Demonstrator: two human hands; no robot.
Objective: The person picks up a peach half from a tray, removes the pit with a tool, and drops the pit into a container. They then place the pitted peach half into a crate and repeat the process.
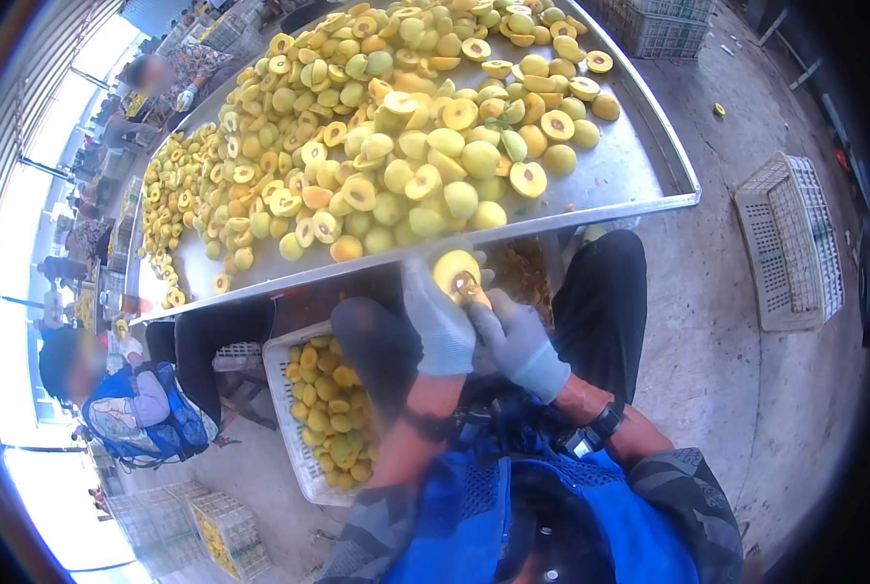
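My left hand (438, 321), in a grey glove, is closed round a yellow apricot (457, 263) just below the tray's near edge. The apricot's cut face is turned toward my right hand (524, 343), also gloved. Thumb and fingers of the right hand are pinched together at the brown hollow of the fruit. Something small and shiny shows there, too small to name. Beyond both hands, a metal tray (639, 161) bears a large heap of halved and whole apricots (415, 146), some with brown pits showing.
A white crate (303, 457) of apricot pieces (330, 414) stands on the floor left of my legs. An overturned-looking white crate (790, 243) lies at right. Stacked crates (664, 29) stand behind. A person in a blue vest (152, 409) sits at left; other people are farther off.
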